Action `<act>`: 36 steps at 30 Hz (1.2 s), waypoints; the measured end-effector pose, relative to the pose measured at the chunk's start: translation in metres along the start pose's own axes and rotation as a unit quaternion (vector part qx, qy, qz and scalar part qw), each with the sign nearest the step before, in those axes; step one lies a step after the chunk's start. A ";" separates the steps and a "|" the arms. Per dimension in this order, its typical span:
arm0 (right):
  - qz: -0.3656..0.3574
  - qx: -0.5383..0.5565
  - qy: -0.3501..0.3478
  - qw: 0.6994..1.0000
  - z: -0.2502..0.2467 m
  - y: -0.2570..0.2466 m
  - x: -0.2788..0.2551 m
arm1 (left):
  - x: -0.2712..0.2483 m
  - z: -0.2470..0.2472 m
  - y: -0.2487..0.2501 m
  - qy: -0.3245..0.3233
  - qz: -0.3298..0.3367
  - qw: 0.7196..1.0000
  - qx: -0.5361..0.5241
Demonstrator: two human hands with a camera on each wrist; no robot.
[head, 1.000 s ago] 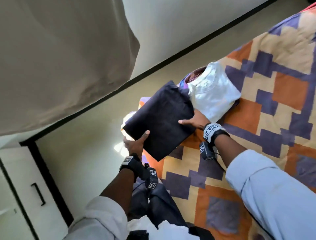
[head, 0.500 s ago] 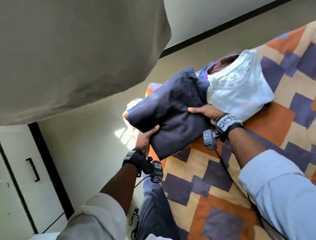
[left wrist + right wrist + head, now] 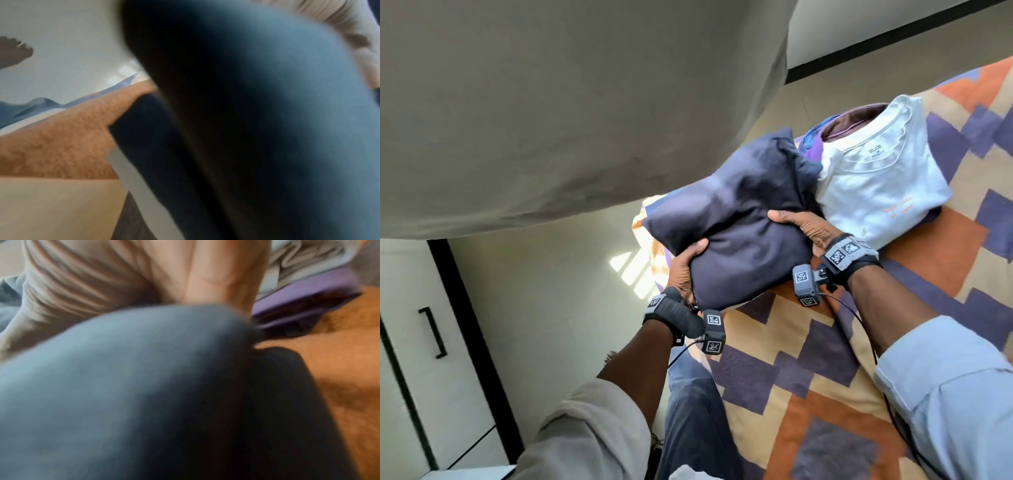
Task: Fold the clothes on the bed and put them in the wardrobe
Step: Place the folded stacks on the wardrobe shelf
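A folded dark navy garment (image 3: 732,219) is lifted off the bed's corner, bulging between both hands. My left hand (image 3: 685,270) grips its near left edge, thumb on top and fingers underneath. My right hand (image 3: 803,226) grips its right edge the same way. In both wrist views the navy garment (image 3: 246,129) (image 3: 123,394) fills the picture, blurred. Beside it on the patchwork bedspread (image 3: 808,377) lies a folded white T-shirt (image 3: 876,178) on top of purple and maroon folded clothes (image 3: 842,123).
A pale curtain (image 3: 551,102) hangs over the upper left. A white wardrobe door (image 3: 421,342) with a black handle stands at the lower left, across a strip of light tiled floor (image 3: 551,291). A bare foot (image 3: 14,52) shows on the floor in the left wrist view.
Both hands have raised the navy garment off the bedspread and squeezed it so it bulges. The head view has swung, bringing the curtain further across and the white T-shirt stack closer.
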State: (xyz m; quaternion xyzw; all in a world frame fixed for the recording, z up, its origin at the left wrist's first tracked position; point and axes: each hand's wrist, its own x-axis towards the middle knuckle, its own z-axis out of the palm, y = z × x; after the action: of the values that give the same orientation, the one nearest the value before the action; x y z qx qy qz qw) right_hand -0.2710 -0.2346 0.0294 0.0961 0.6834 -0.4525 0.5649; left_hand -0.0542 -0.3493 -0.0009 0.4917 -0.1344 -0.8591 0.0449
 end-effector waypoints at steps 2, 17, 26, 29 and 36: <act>0.007 0.003 0.009 1.000 0.015 -0.001 -0.027 | -0.017 -0.004 0.010 -0.011 0.006 1.000 -0.018; 0.064 -0.176 -0.217 0.958 0.393 0.064 -0.191 | -0.325 -0.292 0.125 0.200 0.120 0.969 -0.083; -0.133 -0.265 -0.504 0.811 0.703 -0.031 -0.366 | -0.606 -0.367 0.256 0.246 0.531 0.791 -0.177; -0.190 -0.227 -0.604 0.740 0.781 -0.083 -0.441 | -0.693 -0.361 0.307 0.283 0.623 0.710 -0.164; -0.227 -0.289 -0.696 0.617 0.988 -0.134 -0.547 | -0.814 -0.399 0.417 0.285 0.706 0.613 -0.210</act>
State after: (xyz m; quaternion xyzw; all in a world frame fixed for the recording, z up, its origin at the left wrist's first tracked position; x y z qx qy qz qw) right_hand 0.5072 -0.8219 0.6146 -0.5737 0.1813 -0.2773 0.7491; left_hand 0.6820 -0.6538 0.6004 0.4423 -0.2368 -0.3833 0.7755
